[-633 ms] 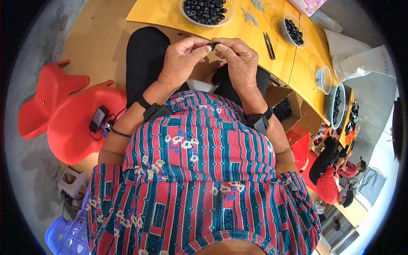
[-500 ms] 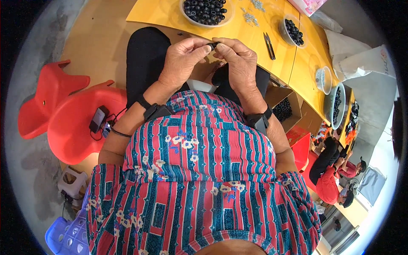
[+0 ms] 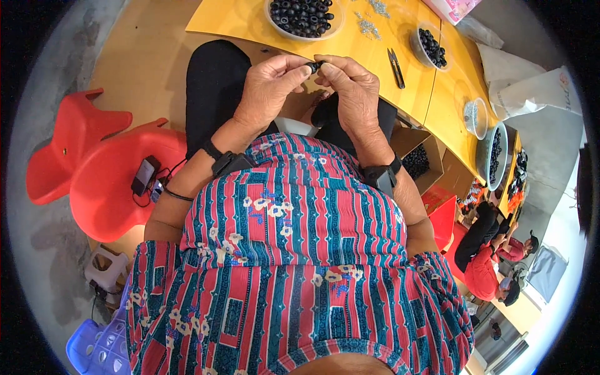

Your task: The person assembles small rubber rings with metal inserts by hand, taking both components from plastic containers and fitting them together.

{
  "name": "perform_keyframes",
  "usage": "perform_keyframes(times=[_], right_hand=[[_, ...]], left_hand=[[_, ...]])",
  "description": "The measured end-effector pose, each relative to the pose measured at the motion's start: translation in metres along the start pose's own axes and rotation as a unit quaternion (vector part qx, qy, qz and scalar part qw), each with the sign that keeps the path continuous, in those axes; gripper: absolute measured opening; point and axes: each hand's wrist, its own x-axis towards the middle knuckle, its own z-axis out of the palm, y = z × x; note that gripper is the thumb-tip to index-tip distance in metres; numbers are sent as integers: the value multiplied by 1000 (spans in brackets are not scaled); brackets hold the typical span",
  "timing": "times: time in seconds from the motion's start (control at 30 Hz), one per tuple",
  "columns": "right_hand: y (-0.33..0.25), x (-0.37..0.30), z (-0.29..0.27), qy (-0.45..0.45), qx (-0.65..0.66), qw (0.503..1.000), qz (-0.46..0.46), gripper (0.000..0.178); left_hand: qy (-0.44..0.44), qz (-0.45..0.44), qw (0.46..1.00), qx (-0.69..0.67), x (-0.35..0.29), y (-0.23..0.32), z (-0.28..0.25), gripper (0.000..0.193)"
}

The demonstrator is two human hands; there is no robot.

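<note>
Over my lap, near the yellow table's edge, both hands meet at a small black ring-like part (image 3: 314,66). My left hand (image 3: 265,90) pinches it between thumb and forefinger. From the other side my right hand (image 3: 355,90) is closed on it too, thumb and fingertips together. The fingers cover much of the part, so its exact shape is hidden. Just beyond, a clear bowl (image 3: 274,26) holds many similar black round parts (image 3: 301,15). Black-handled thread snips (image 3: 395,67) lie on the table right of my hands.
The yellow table (image 3: 234,19) carries small shiny clear pieces (image 3: 369,28), a smaller tub of black parts (image 3: 431,47) and another clear tub (image 3: 476,119). Under its edge stands a cardboard box (image 3: 440,164). A red chair (image 3: 106,187) is at my left. People in red (image 3: 481,272) sit far right.
Both hands stay in nearly the same place, still on the black part. My right fingers have shifted very slightly.
</note>
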Motion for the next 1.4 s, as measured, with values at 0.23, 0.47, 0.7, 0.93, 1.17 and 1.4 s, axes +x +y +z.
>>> perform_keyframes(times=[0.23,0.47,0.7,0.93,1.17,1.4], right_hand=[[2,2,-6,-28,-58,998,-25,17],[5,7,-7,-25,-123,986,-111,11],[-4,5,-2,-1,-322,913,-250,13],[-3,-1,3,36,-325,895,-304,16],[8,-2,0,-9,-86,992,-96,15],[8,-1,-4,-30,-26,998,-46,17]], left_hand=[[6,-3,1000,-2,1,-3,-1,22],[8,-1,1000,22,1,-3,-2,20],[10,22,998,58,3,-9,-4,20],[20,-43,998,-46,-3,-3,2,22],[10,-29,998,-58,-2,-6,-2,22],[-2,-58,997,-50,-3,2,-1,22]])
